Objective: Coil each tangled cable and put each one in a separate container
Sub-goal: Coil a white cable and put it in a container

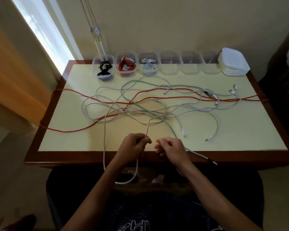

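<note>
Left hand [135,144] grip pinches white cable [104,130]; a slack loop hangs below grip, past the bench [70,144] edge. Right hand [169,147] loosely curled, empty. Cable light, limp; take near grip.

A home room, it seems: a wood-rimmed table [157,157] against a plain cream wall [173,22], a bright window [40,30] with an orange curtain [12,77] at ten o'clock.

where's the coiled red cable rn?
Head view: coiled red cable sits in the second container from the left, back row, between the black cable's and white cable's containers.
</note>
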Available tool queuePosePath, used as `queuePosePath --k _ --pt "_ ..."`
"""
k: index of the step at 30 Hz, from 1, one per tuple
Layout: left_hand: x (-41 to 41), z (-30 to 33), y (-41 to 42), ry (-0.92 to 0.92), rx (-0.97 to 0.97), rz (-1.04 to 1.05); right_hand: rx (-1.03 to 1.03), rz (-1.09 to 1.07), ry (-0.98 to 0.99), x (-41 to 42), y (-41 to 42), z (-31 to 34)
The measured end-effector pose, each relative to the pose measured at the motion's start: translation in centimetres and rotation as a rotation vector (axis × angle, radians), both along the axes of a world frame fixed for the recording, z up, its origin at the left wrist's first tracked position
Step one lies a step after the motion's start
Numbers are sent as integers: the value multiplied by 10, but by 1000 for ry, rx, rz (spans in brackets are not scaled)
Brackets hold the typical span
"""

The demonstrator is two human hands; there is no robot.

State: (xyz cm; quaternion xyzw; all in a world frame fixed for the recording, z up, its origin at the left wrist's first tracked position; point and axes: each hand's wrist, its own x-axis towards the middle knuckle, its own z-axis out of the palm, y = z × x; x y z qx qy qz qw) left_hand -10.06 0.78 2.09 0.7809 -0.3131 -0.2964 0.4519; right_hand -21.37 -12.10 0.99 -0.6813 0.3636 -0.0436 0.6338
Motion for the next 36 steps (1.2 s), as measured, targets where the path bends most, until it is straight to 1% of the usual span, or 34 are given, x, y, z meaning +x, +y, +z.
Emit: queuePosePath --k 3,5,10,13,14,16,17,18,19,22,24,26,28,30,31,32,33,35,36 --pt "-8 -7 5 -75 100 -127 264 -163 -87 9 -12 13" --pt "-14 -14 7 -107 138 -197 344 -200 -128 15 -16 21" --pt "-24 -20 10 -34 212 -322 333 -152 -125 18 -15 32" --pt "-20 -21 10 -54 244 -395 332 -89 -74 19 -11 31" --pt "-19 -20 11 -48 239 -434 290 -55 -53 20 -10 31" --pt "-15 -15 13 22 207 -487 200 21 -30 21 -8 33" --pt "-13 -12 14 66 187 -463 160 53 -23 21 -9 34" --pt "-10 -10 15 91 168 -396 108 88 -10 21 -10 36" --pt "-5 -9 15 73 152 -303 43 125 6 20 -11 37" --pt "10 -12 18 -172 136 3 -126 229 27 18 -15 40" --pt "19 -16 22 -295 75 119 -200 340 38 15 -18 42" --pt "25 -20 24 -407 51 96 -198 509 45 12 -20 47" --pt "29 -21 20 -475 84 33 -146 652 34 11 -22 51" --pt "32 -22 15 -541 66 -40 -110 689 -24 10 -25 53" --pt "32 -21 14 -559 21 -76 -119 659 -72 11 -28 53" --pt "31 -20 13 -523 -41 -103 -125 595 -124 12 -31 54" --pt "29 -16 14 -408 -90 -109 -117 494 -166 14 -36 52" --pt "26 -6 15 -44 -119 -58 -92 274 -207 19 -48 50" --pt "25 -4 15 95 -136 -33 -116 199 -210 21 -53 49"
